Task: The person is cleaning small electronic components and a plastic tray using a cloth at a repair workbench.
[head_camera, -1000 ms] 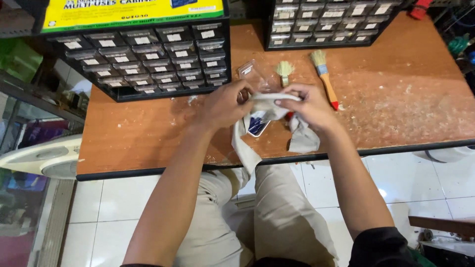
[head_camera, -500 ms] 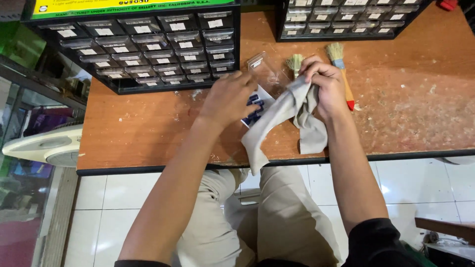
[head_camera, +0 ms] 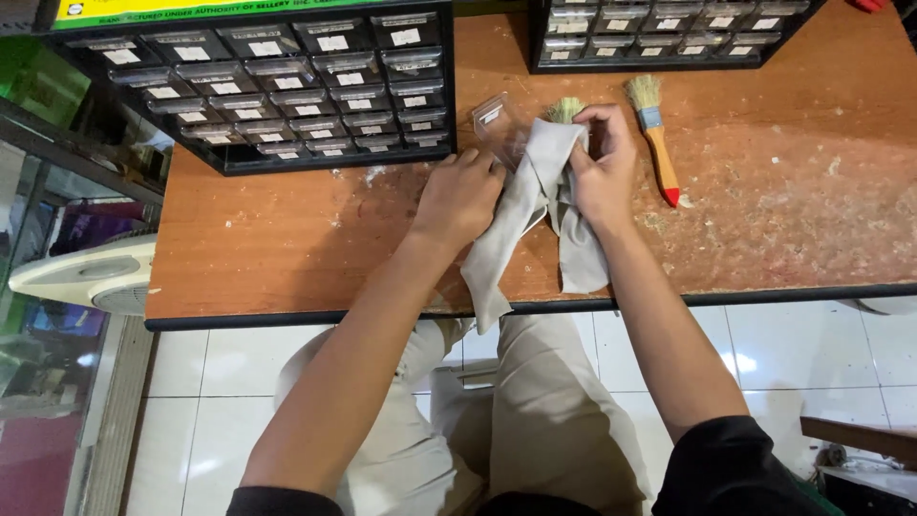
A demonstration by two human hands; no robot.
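A grey cloth hangs from both of my hands over the brown wooden table, its ends drooping past the front edge. My left hand grips one fold of it. My right hand is closed on the bunched upper part. Whatever the cloth wraps is hidden. A small clear plastic drawer lies on the table just behind my hands. Beside it lies a small brush with pale bristles, partly covered by the cloth.
A paintbrush with an orange handle lies right of my right hand. Two black cabinets of small labelled drawers stand at the back, one left, one right. A white fan sits low on the left. White floor tiles lie below.
Both hands moved away from me across the table with the cloth, toward the clear drawer and brushes. The blue-and-white object seen under the cloth earlier is now hidden.
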